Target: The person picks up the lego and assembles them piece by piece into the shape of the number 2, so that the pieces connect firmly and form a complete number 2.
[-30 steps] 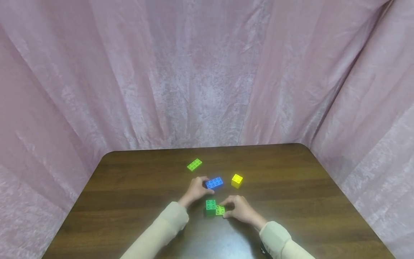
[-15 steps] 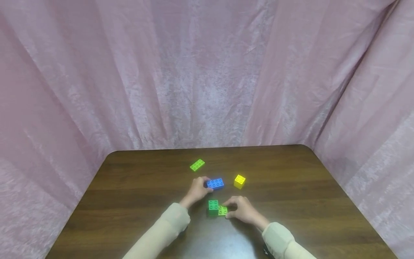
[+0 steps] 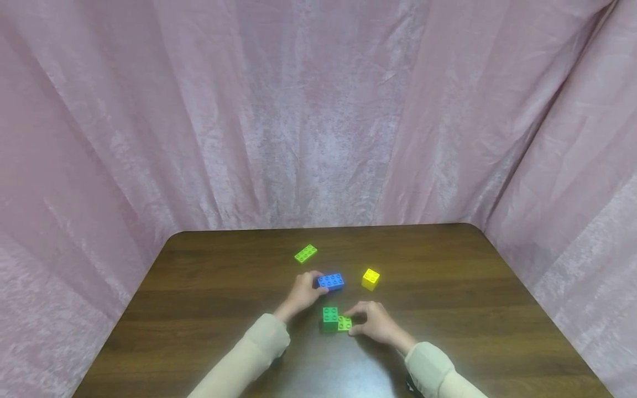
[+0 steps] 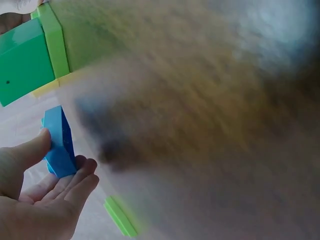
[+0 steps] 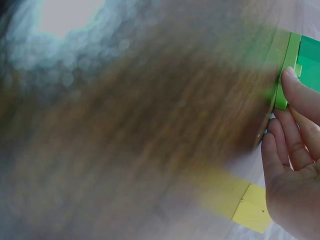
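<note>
Between the thumb and fingers of my left hand is a blue eight-stud toy brick, held near the table's middle. The left wrist view shows the thumb on one side of that blue brick and fingers on the other. Nearer the front, a green brick sits on the left part of a lime plate. My right hand pinches the plate's right end. In the right wrist view the thumb lies along the lime plate, beside the green brick.
A yellow four-stud brick stands to the right of the blue one. Farther back lies another lime plate, set at a slant. The wooden table ends at a pink curtain.
The blue brick has turned slightly in my left hand, its long side now more level across the view. The whole scene shifts a little rightward. My right hand keeps its pinch on the lime plate.
</note>
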A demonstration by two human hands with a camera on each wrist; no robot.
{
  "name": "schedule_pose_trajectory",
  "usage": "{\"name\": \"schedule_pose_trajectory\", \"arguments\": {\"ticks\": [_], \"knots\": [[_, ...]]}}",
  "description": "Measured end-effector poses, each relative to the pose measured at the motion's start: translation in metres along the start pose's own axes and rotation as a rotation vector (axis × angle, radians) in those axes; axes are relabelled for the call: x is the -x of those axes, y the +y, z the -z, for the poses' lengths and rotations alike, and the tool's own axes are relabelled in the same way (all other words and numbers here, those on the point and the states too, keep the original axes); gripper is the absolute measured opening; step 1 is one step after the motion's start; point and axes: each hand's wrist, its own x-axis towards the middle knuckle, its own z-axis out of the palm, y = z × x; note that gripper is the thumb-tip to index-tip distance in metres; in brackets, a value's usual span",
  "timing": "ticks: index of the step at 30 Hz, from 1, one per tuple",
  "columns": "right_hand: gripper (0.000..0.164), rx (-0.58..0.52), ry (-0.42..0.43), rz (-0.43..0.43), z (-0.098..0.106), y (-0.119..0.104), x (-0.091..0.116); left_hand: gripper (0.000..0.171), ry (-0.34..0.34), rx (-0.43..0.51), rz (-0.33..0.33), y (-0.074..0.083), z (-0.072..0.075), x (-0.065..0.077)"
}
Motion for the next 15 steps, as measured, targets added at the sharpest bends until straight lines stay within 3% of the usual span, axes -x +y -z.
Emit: {"name": "schedule_pose_trajectory", "arguments": {"ticks": [6,15], "knots": [[0.037,0.015,0.011,0.016,0.001,0.001,0.001,0.040,-0.014,0.031,-0.012,0.001,0.005,0.005],[0.037,-0.023,0.000,0.003,0.001,-0.002,0.000,0.038,-0.018,0.057,-0.117,0.010,0.016,0.018]]}}
